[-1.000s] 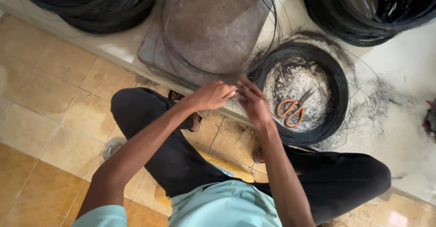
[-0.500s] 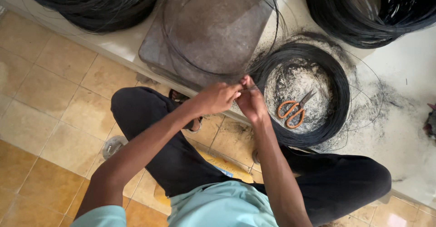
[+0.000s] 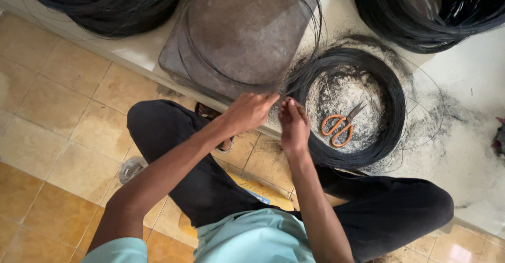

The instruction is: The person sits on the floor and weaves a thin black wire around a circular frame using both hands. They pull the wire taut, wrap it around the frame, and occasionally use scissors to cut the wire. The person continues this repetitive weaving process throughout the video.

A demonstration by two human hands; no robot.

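Your left hand (image 3: 251,110) and right hand (image 3: 293,123) sat almost touching, both pinching thin black wire (image 3: 310,65) off the coil (image 3: 392,105) just right of them, orange scissors (image 3: 339,127) inside it.

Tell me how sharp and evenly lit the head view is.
Head view: soft daylight, no hard shadows; both hands, left hand and right hand, sharp; scissors crisp; faint sheen on floor tiles; thin wire strands hard to resolve.
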